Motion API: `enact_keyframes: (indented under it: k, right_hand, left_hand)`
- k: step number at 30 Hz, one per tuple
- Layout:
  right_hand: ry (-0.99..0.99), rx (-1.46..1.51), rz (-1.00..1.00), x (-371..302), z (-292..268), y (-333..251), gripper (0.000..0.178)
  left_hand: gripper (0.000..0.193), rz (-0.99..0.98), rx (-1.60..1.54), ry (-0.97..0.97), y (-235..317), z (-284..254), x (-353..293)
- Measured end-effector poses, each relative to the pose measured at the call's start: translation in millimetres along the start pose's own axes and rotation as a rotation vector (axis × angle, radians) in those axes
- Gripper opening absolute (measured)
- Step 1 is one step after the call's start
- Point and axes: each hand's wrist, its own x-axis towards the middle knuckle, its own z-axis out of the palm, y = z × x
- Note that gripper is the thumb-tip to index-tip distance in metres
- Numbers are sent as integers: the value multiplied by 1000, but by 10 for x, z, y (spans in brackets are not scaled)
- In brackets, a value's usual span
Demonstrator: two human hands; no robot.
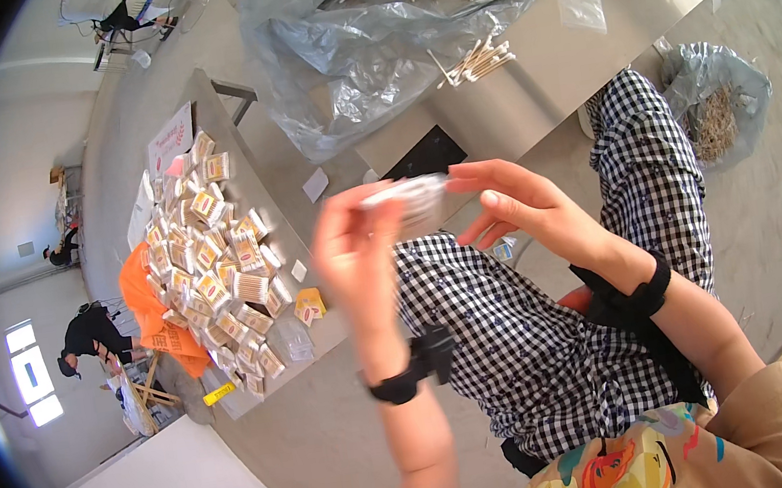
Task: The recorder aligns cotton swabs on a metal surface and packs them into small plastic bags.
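My left hand (351, 239) is closed around one end of a small clear packet (417, 203) with white contents, blurred by motion; it looks like a packet of cotton swabs. At the packet's other end is my right hand (529, 206), its fingers stretched and apart, the fingertips close to or touching the edge. Both hands are raised above my lap. Beyond them a loose bundle of cotton swabs (478, 63) lies on the metal table (548, 85), beside a large grey plastic bag (330, 84) with many more swabs in it.
On the left table (324, 337) lies a heap of swab packets (210, 258), with an orange bag (158, 314) at its side. A dark flat tray (424, 159) sits at the metal table's edge. A lined bin (715, 112) stands right. Another person (92, 338) is far left.
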Motion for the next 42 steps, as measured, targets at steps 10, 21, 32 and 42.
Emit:
enact_keyframes:
  k: [10,21,32,42]
  right_hand:
    - [-66,-111,-131,262,-554,-340,39]
    - [-12,-140,-15,414,-1004,-87,45]
    - [37,-107,9,432,-1055,-110,37]
    - [87,-108,3,427,-1046,-94,40]
  left_hand:
    - [19,361,485,88,-317,914,43]
    - [22,-267,-286,-34,-724,1170,135]
    - [22,-299,-293,-49,-792,1240,172]
    - [22,-429,-467,-141,-816,1113,237]
